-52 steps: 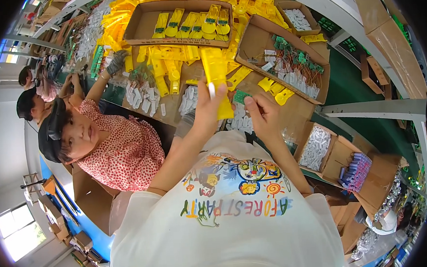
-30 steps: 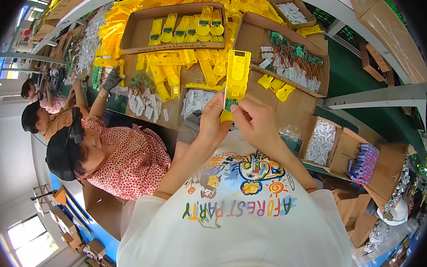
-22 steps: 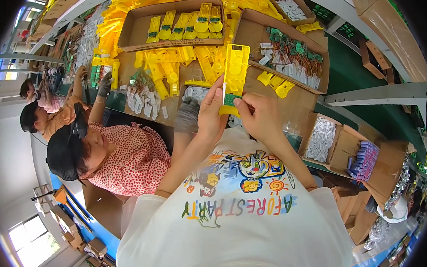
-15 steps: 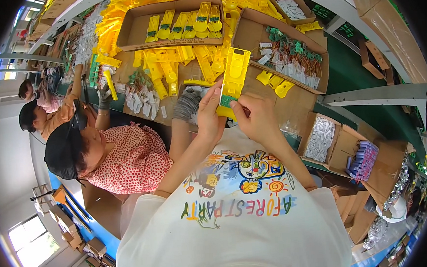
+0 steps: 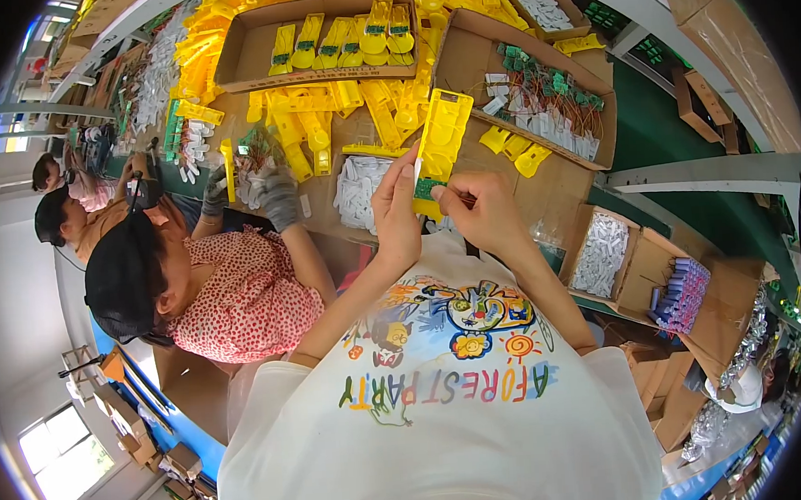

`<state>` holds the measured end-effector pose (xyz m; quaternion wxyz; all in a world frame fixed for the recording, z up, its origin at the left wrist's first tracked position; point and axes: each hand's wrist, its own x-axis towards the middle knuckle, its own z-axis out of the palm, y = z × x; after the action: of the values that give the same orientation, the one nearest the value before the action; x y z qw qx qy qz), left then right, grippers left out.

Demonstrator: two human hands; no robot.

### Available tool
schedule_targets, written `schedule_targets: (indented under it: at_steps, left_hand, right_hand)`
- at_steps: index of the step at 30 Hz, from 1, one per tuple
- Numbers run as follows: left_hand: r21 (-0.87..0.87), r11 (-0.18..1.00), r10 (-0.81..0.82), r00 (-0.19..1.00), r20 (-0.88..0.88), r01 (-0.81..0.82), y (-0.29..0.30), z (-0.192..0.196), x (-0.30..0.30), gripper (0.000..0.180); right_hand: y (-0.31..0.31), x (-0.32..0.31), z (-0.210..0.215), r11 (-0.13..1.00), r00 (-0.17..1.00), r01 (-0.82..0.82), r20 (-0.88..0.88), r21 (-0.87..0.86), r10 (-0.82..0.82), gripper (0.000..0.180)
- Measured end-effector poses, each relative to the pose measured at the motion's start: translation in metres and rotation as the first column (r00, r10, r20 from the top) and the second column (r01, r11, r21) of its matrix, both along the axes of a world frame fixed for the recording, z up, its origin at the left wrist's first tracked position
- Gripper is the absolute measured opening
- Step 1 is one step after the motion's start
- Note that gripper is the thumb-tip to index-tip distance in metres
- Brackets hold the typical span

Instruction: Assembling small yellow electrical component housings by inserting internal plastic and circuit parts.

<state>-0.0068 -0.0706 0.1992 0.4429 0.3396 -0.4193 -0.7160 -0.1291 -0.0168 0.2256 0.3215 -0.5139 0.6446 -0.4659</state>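
Upright in front of my chest is a yellow plastic housing (image 5: 445, 130) with molded round recesses. My left hand (image 5: 395, 212) is closed around its left edge near the lower end. A small green circuit board (image 5: 428, 188) lies in that lower end. My right hand (image 5: 482, 210) is curled, its thumb and fingertips pressed at the board from the right. A thin white piece (image 5: 417, 168) shows beside the left fingertips; what it belongs to is unclear. Past the housing, a cardboard tray (image 5: 317, 79) holds several yellow housings fitted with green boards.
Right of the housing, a carton (image 5: 604, 100) holds wired green boards and white parts. Loose yellow housings (image 5: 319, 117) cover the far table. White plastic pieces (image 5: 358, 190) lie left of my hands. A co-worker's gloved hand (image 5: 278, 198) works close on the left. White pieces fill a box (image 5: 601, 254) at right.
The co-worker's gloved hand has moved left, away from the white pieces beside my left hand, to the pile of boards. My hands have barely moved on the housing, which tilts slightly more.
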Motion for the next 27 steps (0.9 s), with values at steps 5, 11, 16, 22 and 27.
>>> schedule_targets:
  at_steps: [5,11,16,22,27]
  left_hand:
    - [-0.059,0.997,-0.048,0.999,0.022,0.049,0.007,0.011,-0.001,0.041]
    - [0.018,0.994,-0.104,0.99,-0.094,0.106,0.003,0.004,0.002,0.045]
    - [0.069,0.994,-0.076,0.99,-0.123,0.085,0.003,0.008,0.0,0.041]
    - [0.033,0.967,-0.253,0.967,-0.009,0.253,0.0,0.011,0.007,0.034]
    - [0.119,0.954,-0.266,0.96,-0.087,0.275,0.003,0.018,0.002,0.039]
  right_hand:
    - [0.002,-0.001,-0.017,0.998,0.986,0.026,0.162,0.056,-0.034,0.024]
    - [0.0,-0.018,0.024,0.934,0.955,-0.138,-0.205,0.331,0.214,0.014]
    - [0.002,-0.002,0.0,0.991,0.965,-0.054,0.249,-0.126,0.084,0.016]
    - [0.006,0.003,0.0,0.984,0.971,-0.022,0.229,-0.175,0.063,0.018]
    - [0.009,0.003,-0.002,0.985,0.979,-0.038,0.193,-0.168,0.071,0.017]
